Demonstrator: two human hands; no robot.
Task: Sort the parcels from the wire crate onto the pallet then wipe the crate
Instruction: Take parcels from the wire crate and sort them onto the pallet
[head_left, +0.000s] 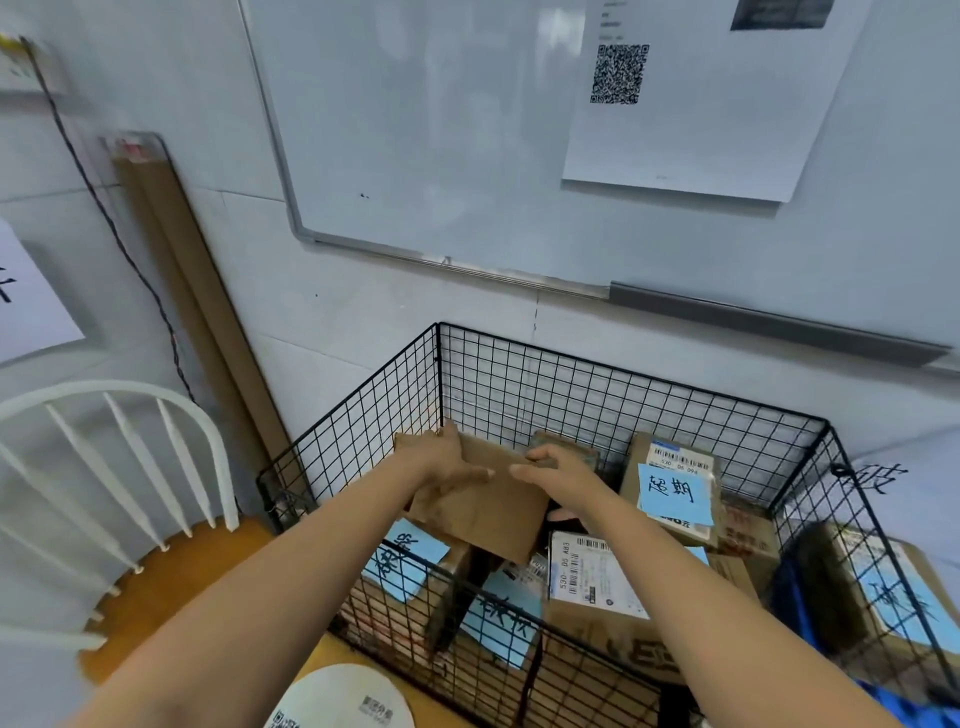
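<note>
Brown parcel (483, 512): held clear of the others inside the wire crate (623, 387), near its far left corner. Clasped from both sides, with the left grip (441, 465) wrapped over the upper left edge and the right grip (553, 465) curled onto the upper right edge, each closed on the cardboard. Tilted, plain broad face turned up toward the camera, upper edge toward the far wall, lower corner dipping toward the near wall. Long axis seemingly across, from one grip to the other, roughly along the far wall; hard to be sure through the wide lens.

Best done by keeping both grips on opposite edges, raising straight up past the near wall's top wire, then swinging out. Worth avoiding any drag across the parcels with blue notes (675, 493) underneath. Pallet not in view. White chair (171, 452) just beside the crate's left wall; whiteboard (441, 130) on the wall above.
</note>
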